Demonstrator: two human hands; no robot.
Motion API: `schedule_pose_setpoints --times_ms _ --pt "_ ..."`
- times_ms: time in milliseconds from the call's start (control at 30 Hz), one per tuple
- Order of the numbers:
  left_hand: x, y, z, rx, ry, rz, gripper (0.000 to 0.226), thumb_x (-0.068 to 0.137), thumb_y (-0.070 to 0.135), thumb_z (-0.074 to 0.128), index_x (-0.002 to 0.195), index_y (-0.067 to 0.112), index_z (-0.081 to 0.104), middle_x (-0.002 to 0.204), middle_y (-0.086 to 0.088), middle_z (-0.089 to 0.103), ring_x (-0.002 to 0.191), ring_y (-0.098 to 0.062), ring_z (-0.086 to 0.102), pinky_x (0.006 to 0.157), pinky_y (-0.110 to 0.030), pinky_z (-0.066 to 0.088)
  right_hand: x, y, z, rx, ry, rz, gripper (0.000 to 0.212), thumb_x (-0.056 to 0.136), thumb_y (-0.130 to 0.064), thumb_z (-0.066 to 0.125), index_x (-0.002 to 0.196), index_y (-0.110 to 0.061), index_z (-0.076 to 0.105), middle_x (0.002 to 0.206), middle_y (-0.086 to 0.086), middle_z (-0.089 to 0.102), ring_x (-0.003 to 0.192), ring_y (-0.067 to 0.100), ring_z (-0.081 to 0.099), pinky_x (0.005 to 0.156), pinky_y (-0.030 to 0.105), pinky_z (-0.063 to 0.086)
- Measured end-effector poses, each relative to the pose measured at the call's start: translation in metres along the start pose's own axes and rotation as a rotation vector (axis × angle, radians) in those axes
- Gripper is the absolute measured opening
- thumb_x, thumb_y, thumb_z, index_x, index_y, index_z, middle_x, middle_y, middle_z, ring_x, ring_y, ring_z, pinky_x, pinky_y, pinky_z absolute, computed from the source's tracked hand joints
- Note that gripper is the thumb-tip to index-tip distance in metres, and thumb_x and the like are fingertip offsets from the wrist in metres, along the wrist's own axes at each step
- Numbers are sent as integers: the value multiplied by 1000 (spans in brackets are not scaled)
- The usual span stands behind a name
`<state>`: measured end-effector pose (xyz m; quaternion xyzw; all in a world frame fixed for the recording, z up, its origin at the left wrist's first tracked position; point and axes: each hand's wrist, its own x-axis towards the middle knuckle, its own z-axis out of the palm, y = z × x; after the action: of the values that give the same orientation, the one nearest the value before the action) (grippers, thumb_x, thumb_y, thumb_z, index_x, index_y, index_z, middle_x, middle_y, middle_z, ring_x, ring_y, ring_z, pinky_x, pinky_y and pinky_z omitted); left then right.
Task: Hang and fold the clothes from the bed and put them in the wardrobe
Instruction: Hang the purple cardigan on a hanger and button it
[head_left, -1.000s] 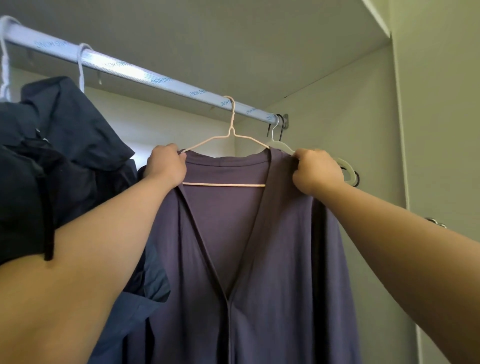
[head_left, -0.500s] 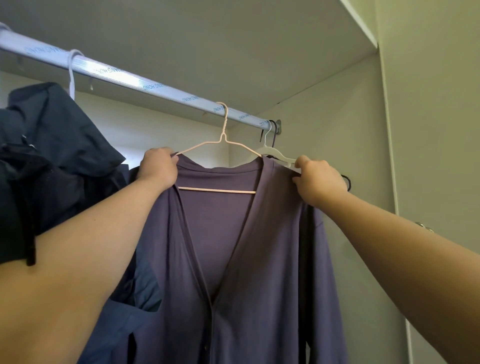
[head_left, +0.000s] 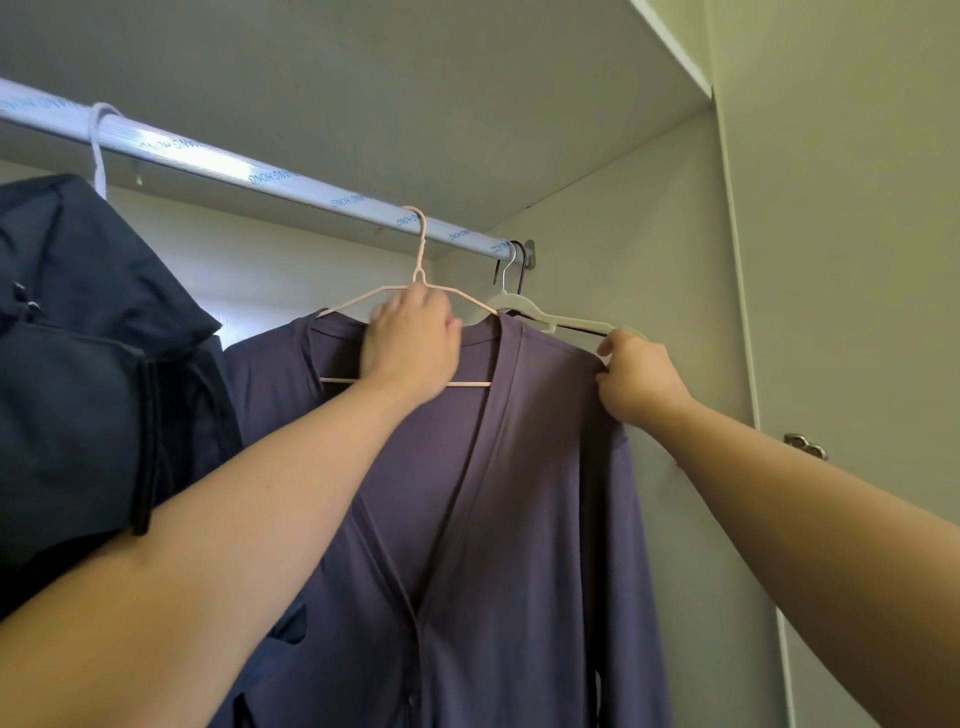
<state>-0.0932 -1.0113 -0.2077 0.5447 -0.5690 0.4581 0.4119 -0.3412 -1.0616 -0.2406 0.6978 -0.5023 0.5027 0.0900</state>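
Our left hand (head_left: 410, 338) grips the pink hanger (head_left: 470, 384) on the rail (head_left: 218, 165); our right hand (head_left: 641, 382) pinches the purple cardigan (head_left: 519, 493) at its shoulder.

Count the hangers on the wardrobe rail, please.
4: a white hook above the dark clothes at left, the pink hanger under the purple cardigan, a white hanger and a dark hanger at the rail's right end. Others may be hidden.
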Motion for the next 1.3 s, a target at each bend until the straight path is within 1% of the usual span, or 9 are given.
schedule_pose_setpoints --times_ms 167,333,400,600,767,933,1100,1200,1300 --pt "3 48 14 -358 -252 -139 27 98 47 53 94 22 62 94 -2 67 89 -29 62 81 -40 55 -5 11 -4 -48 -1 -29 26 94 -8 51 118 -13 58 112 17 67 101 40 61 85 43 55" --pt "19 68 17 -485 -202 -223 12 93 25 65 82 28 61 94 -1 71 95 -26 65 86 -37 55 -6 16 -7 -161 18 -56 35 90 -6 45 118 -19 62 108 15 67 88 37 60 73 39 53" --pt "26 74 15 -468 -174 -225 12 94 22 63 83 27 61 98 -3 71 97 -28 63 83 -34 52 -6 18 -9 -171 6 -54 36 87 -4 44 114 -18 64 106 15 68 85 36 59 70 36 49" --pt "40 86 13 -408 -136 -255 5 92 18 61 96 18 65 105 -7 65 94 -31 61 73 -33 46 1 18 -15 -103 -95 45 32 91 -7 41 118 -6 56 120 22 64 108 41 61 81 38 48" --pt "37 89 14 -412 -155 -238 8 93 20 61 99 17 58 99 -6 64 89 -29 59 72 -36 50 -3 6 -16 -187 -45 46 11 91 -11 42 102 -10 40 114 21 60 93 40 55 74 40 41" --pt "35 73 14 -426 -133 -232 9 96 31 59 97 23 55 99 -3 66 86 -28 58 72 -35 46 -5 -20 -9 -367 239 -136 22 86 -12 49 109 -10 50 117 17 53 107 40 50 76 41 34" --pt "35 43 3 -325 -14 -252 10 99 31 52 100 21 52 103 -4 61 84 -31 55 70 -36 39 7 -51 6 -343 194 -337 31 93 -18 42 120 -12 56 121 14 58 113 38 51 87 43 38" --pt "31 10 0 -161 134 -321 16 98 28 53 109 17 55 116 -8 56 99 -35 61 82 -42 43 10 -65 16 -284 163 -336 33 98 -21 39 127 -13 53 123 13 60 115 38 53 90 44 37" --pt "27 -36 -5 24 216 -474 29 91 26 57 118 16 59 124 -10 57 118 -33 52 98 -46 36 12 -73 20 -258 108 -313 34 101 -23 39 132 -13 50 125 15 60 117 40 54 93 47 38"
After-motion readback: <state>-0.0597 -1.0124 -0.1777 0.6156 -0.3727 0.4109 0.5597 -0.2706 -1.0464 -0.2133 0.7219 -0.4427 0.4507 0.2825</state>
